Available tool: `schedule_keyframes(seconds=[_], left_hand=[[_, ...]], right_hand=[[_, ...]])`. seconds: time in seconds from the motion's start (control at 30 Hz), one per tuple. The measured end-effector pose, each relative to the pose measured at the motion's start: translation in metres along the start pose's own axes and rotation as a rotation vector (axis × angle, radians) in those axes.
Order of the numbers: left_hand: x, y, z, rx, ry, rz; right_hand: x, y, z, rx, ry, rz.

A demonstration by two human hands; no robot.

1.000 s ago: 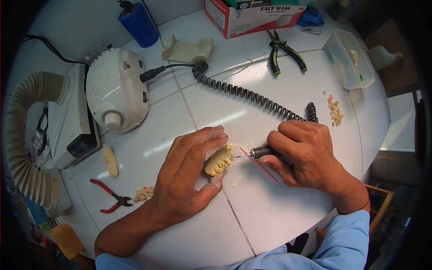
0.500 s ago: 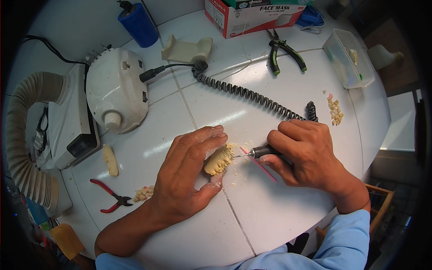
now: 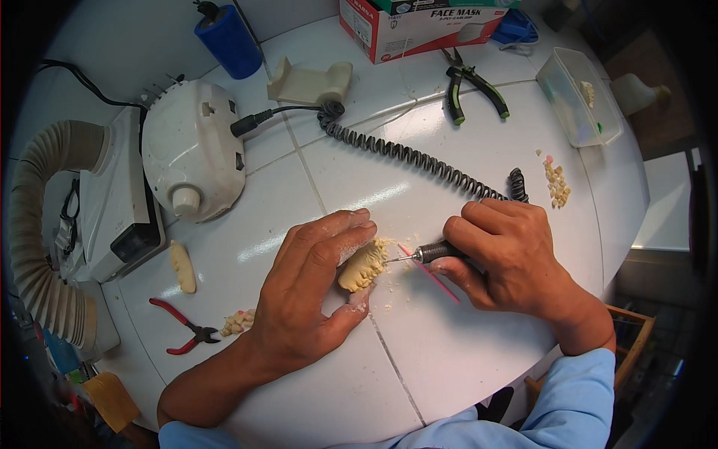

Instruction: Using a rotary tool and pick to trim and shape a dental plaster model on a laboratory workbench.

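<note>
My left hand [image 3: 310,277] is closed around a yellowish plaster dental model [image 3: 363,268], thumb on its near side and fingers over its far side. White dust coats the fingertips. In my right hand [image 3: 497,258] is a rotary handpiece [image 3: 435,251], gripped like a pen, its thin metal bur reaching left to the model's bumpy edge. Whether the bur touches the surface is hard to tell. Under the handpiece lies a thin pink stick [image 3: 437,283]. Pale crumbs are scattered on the white tiled table [image 3: 441,359] beside the model.
A coiled black cord [image 3: 411,155] runs to the white control unit [image 3: 193,150]. Left are a ridged hose [image 3: 45,232], red-handled cutters [image 3: 191,329], small tooth-like pieces [image 3: 238,322] and another yellowish piece [image 3: 182,267]. Behind are green-black pliers [image 3: 473,81], a cradle [image 3: 310,81], a mask box [image 3: 426,34] and a plastic tub [image 3: 572,105].
Almost nothing differs. The plaster dental model has shifted very slightly left in my left hand, and the bur's tip with it; my right hand keeps its place.
</note>
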State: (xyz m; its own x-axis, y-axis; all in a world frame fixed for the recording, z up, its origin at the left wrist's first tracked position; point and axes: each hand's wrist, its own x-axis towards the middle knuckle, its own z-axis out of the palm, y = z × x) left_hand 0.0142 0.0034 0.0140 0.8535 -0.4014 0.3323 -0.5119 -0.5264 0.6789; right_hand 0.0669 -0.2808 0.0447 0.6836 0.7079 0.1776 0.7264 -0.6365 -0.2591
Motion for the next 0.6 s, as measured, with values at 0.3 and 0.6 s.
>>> schedule_keyframes(seconds=[0.3, 0.6], left_hand=[[-0.0001, -0.0006, -0.0001, -0.004, 0.001, 0.004], [-0.0001, -0.0010, 0.0000, -0.006, 0.004, 0.005]], right_hand=[[-0.0003, 0.0000, 0.0009, 0.002, 0.010, 0.002], [-0.0005, -0.0014, 0.0022, 0.012, 0.010, 0.006]])
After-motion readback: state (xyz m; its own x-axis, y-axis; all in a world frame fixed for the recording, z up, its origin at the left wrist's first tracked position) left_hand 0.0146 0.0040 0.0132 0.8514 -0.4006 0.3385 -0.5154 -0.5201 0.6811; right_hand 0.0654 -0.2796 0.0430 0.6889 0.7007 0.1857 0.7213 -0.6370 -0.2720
